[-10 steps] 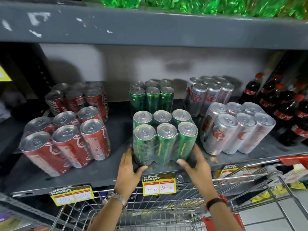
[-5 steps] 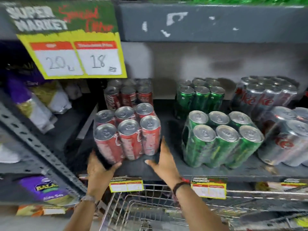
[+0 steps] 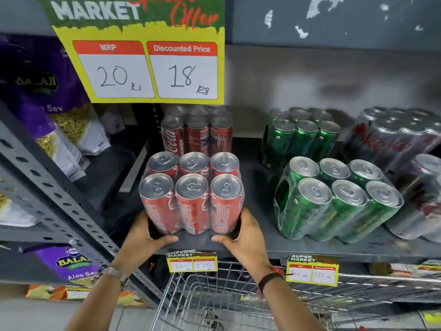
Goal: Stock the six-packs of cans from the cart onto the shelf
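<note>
Red six-pack (image 3: 192, 195) | both hands, left hand (image 3: 149, 232) and right hand (image 3: 243, 231), cup its bottom corners at shelf (image 3: 310, 244) front edge | step: setting it straight | next: push gently toward back red pack (image 3: 196, 133)

Head view, downward (close) onto shelf (image 3: 310, 247)

Silver six-packs (image 3: 410, 149) at right: blurred, cut off by edge.

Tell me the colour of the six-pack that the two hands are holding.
Red cans with silver tops, wrapped in clear plastic; the head view shows it well.
</note>
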Demonstrator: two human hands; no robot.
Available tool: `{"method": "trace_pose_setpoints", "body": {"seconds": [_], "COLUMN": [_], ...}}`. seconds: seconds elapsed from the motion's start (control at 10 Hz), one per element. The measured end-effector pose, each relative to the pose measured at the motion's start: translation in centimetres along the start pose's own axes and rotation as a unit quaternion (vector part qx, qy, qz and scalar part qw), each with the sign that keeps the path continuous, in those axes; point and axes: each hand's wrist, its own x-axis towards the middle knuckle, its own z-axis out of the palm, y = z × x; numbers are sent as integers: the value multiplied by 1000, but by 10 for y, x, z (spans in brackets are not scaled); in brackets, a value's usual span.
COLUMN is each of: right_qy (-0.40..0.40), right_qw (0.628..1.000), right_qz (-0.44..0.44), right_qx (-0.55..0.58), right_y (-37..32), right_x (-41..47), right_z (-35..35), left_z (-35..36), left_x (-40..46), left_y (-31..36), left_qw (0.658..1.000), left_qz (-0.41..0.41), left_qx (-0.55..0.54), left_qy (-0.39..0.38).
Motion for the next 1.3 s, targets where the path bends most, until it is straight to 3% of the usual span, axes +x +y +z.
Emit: {"method": "trace_pose_setpoints", "body": {"seconds": [0.2,0.9,1.1,1.2,1.3], "right_qy": [32,37,-14,-35,62], "right_qw": [999,999,999,999,993], "right_qz": [-9,-27,-17,-5,-26], "right_qx": [-15,-3,-32,28,97], "right_y": [-1,0,-5,-10,-18], "right_x": [0,-4,-4,-14,-39], "right_z": [3,2,-1,-8,-25], "left_z": [3,-1,-2,6,17], "left_x": [1,-1,-7,-23,-55], "left_y": [-6,-7,0,10,27], "left_qw": [998,999,1000,998,982], "left_qz": [17,10,-6,-16,36], "left_qx": [18,38,19,-28,30], "left_qy": [53,34,9,55,182]}}
